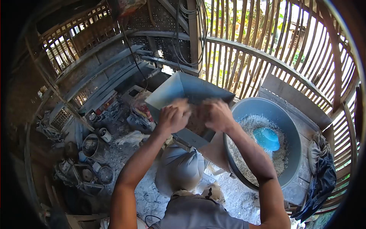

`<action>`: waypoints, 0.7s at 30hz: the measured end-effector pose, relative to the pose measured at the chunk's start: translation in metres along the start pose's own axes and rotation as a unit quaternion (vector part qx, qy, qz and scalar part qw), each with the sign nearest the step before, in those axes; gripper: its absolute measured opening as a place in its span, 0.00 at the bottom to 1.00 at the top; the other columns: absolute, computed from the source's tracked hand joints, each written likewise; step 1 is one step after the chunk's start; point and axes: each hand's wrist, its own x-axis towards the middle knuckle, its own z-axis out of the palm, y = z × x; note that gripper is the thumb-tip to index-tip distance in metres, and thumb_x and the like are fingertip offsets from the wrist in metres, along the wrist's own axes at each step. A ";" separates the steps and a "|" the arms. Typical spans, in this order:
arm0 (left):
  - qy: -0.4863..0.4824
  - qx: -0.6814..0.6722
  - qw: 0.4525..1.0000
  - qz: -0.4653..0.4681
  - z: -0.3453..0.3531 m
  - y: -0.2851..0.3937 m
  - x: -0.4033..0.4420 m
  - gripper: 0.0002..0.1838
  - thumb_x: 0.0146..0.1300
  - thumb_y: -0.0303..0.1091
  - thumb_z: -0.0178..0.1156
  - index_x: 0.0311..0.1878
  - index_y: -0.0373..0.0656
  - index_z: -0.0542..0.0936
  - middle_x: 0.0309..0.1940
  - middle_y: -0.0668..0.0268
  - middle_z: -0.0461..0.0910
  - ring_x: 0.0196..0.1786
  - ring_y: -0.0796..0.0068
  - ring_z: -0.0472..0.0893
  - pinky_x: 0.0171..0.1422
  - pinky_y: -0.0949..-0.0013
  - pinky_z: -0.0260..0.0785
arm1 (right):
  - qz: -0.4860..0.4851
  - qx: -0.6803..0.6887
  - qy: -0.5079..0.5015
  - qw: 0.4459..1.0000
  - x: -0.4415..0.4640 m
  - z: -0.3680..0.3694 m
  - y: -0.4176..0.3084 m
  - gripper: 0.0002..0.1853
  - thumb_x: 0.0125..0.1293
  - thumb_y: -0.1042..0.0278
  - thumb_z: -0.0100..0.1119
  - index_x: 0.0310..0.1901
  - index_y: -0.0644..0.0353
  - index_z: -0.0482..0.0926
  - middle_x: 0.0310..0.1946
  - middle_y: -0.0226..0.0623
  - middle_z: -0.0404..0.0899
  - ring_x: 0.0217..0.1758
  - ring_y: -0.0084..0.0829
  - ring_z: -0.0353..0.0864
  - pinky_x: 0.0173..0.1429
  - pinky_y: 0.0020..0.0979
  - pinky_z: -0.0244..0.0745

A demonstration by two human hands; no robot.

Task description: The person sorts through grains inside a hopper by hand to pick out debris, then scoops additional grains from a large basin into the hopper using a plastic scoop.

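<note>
Over the mouth of a grey sheet-metal hopper [190,136], my left hand [175,116] and my right hand [215,114] are raised close together. Both look closed, with curled fingers blurred by motion. Whatever lies between the fingers, if anything, is hidden. Some brownish stuff shows on the hopper's inner floor, too dim to name. Below the hopper hangs a full, pale grey cloth bag [179,170], bunched at its top. Right of my right forearm stands a large grey tub [293,152] holding whitish, grainy stuff, with a light-blue plastic bowl [266,139] lying in it.
The tub rests on a wooden platform [297,192], with a dark cloth [322,179] draped at its right. A bucket [95,148] and dusty machine parts clutter the left floor. Wooden slat walls [244,45] surround the space, and cables [190,45] hang at the back.
</note>
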 end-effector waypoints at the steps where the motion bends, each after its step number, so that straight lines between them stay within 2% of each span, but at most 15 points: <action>1: -0.029 -0.014 0.999 -0.017 0.004 0.000 -0.007 0.15 0.74 0.40 0.56 0.51 0.39 0.85 0.60 0.55 0.83 0.65 0.53 0.79 0.71 0.55 0.70 | 0.147 -0.022 -0.133 0.980 0.004 -0.020 -0.022 0.08 0.51 0.73 0.63 0.34 0.53 0.86 0.37 0.35 0.87 0.42 0.38 0.86 0.51 0.40 0.80; 2: -0.052 -0.028 0.998 -0.031 0.004 -0.003 -0.003 0.15 0.74 0.39 0.57 0.51 0.39 0.85 0.59 0.55 0.83 0.64 0.53 0.79 0.70 0.55 0.70 | 0.090 -0.017 -0.051 0.994 0.011 -0.029 -0.023 0.08 0.52 0.72 0.63 0.35 0.54 0.86 0.37 0.35 0.86 0.41 0.39 0.86 0.51 0.40 0.80; 3: 0.012 -0.024 0.999 0.024 -0.007 0.003 0.002 0.13 0.72 0.38 0.60 0.52 0.41 0.85 0.59 0.55 0.83 0.65 0.53 0.79 0.71 0.54 0.70 | 0.036 -0.007 0.024 0.999 0.012 -0.032 -0.024 0.07 0.53 0.72 0.64 0.35 0.54 0.86 0.36 0.36 0.86 0.41 0.39 0.86 0.52 0.41 0.80; 5: 0.063 -0.053 0.996 0.029 -0.031 0.015 0.013 0.14 0.70 0.38 0.62 0.54 0.43 0.85 0.62 0.54 0.81 0.67 0.53 0.78 0.72 0.55 0.69 | -0.021 0.056 0.140 0.988 0.011 -0.043 -0.029 0.08 0.57 0.70 0.65 0.39 0.55 0.87 0.35 0.37 0.86 0.42 0.41 0.86 0.52 0.41 0.80; 7: 0.084 -0.044 0.995 0.032 -0.027 0.005 0.022 0.16 0.69 0.38 0.63 0.57 0.45 0.84 0.64 0.53 0.80 0.69 0.54 0.76 0.73 0.54 0.69 | 0.019 0.079 0.113 0.990 0.010 -0.031 -0.024 0.08 0.58 0.70 0.65 0.40 0.56 0.87 0.35 0.37 0.86 0.42 0.41 0.87 0.52 0.41 0.80; 8: -0.030 -0.009 0.999 -0.034 -0.019 0.003 0.021 0.16 0.69 0.38 0.63 0.56 0.43 0.85 0.64 0.53 0.80 0.69 0.53 0.76 0.72 0.54 0.69 | 0.036 0.088 0.103 0.990 0.010 -0.022 -0.019 0.08 0.59 0.70 0.65 0.40 0.56 0.87 0.35 0.36 0.86 0.42 0.40 0.87 0.52 0.41 0.80; 9: -0.140 0.027 0.985 -0.098 -0.012 0.003 0.020 0.15 0.70 0.37 0.62 0.55 0.42 0.85 0.64 0.53 0.80 0.69 0.53 0.76 0.72 0.54 0.69 | 0.083 0.030 0.014 0.996 0.006 -0.003 -0.009 0.06 0.56 0.71 0.62 0.36 0.54 0.86 0.35 0.37 0.86 0.39 0.44 0.86 0.48 0.44 0.81; 10: -0.245 0.062 0.954 -0.160 -0.003 -0.002 0.019 0.15 0.70 0.37 0.62 0.54 0.40 0.85 0.64 0.53 0.80 0.68 0.53 0.77 0.72 0.54 0.69 | 0.069 0.046 0.050 0.995 0.007 -0.009 -0.014 0.06 0.57 0.71 0.62 0.36 0.54 0.86 0.35 0.37 0.86 0.39 0.44 0.87 0.47 0.44 0.81; 11: -0.038 -0.015 0.999 0.008 0.022 -0.031 0.008 0.15 0.71 0.39 0.60 0.52 0.40 0.86 0.62 0.53 0.81 0.68 0.52 0.76 0.72 0.54 0.68 | 0.053 0.059 0.088 0.993 0.012 -0.021 -0.021 0.06 0.57 0.71 0.61 0.35 0.54 0.86 0.35 0.37 0.86 0.38 0.44 0.87 0.47 0.44 0.81; 13: 0.040 -0.003 0.999 0.027 -0.006 -0.010 0.018 0.16 0.72 0.42 0.59 0.53 0.43 0.87 0.64 0.53 0.80 0.69 0.52 0.76 0.73 0.53 0.68 | 0.015 0.077 0.161 0.984 0.012 -0.034 -0.028 0.06 0.58 0.72 0.61 0.35 0.55 0.86 0.34 0.37 0.87 0.37 0.43 0.87 0.45 0.42 0.82; 15: 0.107 -0.062 0.992 0.013 -0.023 0.003 0.027 0.17 0.70 0.44 0.60 0.54 0.45 0.87 0.64 0.53 0.80 0.70 0.52 0.75 0.74 0.53 0.67 | 0.027 0.064 0.135 0.988 0.011 -0.033 -0.024 0.07 0.57 0.74 0.61 0.36 0.55 0.86 0.34 0.35 0.87 0.38 0.39 0.88 0.46 0.40 0.82; 16: -0.011 -0.018 0.998 -0.062 -0.020 0.007 0.025 0.17 0.70 0.43 0.61 0.53 0.44 0.87 0.64 0.54 0.80 0.70 0.53 0.75 0.74 0.53 0.67 | 0.030 0.057 0.123 0.990 0.010 -0.031 -0.022 0.07 0.56 0.76 0.62 0.36 0.56 0.86 0.34 0.35 0.87 0.38 0.37 0.88 0.47 0.39 0.82; 18: -0.236 0.074 0.948 -0.202 -0.015 0.015 0.023 0.15 0.69 0.40 0.63 0.52 0.42 0.87 0.64 0.55 0.80 0.69 0.54 0.76 0.74 0.54 0.66 | 0.075 0.003 0.049 0.996 0.001 -0.006 -0.011 0.07 0.55 0.76 0.61 0.35 0.56 0.86 0.34 0.35 0.87 0.37 0.37 0.88 0.46 0.38 0.82; 19: -0.058 0.005 0.993 -0.101 -0.002 0.004 0.015 0.15 0.67 0.39 0.65 0.51 0.41 0.87 0.62 0.55 0.82 0.68 0.54 0.77 0.74 0.53 0.67 | 0.080 0.015 0.051 0.995 0.005 -0.016 -0.017 0.07 0.55 0.75 0.61 0.35 0.56 0.86 0.34 0.36 0.87 0.37 0.37 0.87 0.46 0.38 0.82; 21: 0.005 0.005 0.999 -0.034 -0.005 -0.008 0.015 0.18 0.67 0.43 0.64 0.53 0.43 0.87 0.64 0.56 0.81 0.71 0.53 0.75 0.74 0.53 0.66 | 0.047 0.025 0.097 0.994 0.007 -0.030 -0.023 0.06 0.55 0.73 0.62 0.35 0.57 0.86 0.33 0.38 0.86 0.37 0.37 0.88 0.46 0.38 0.83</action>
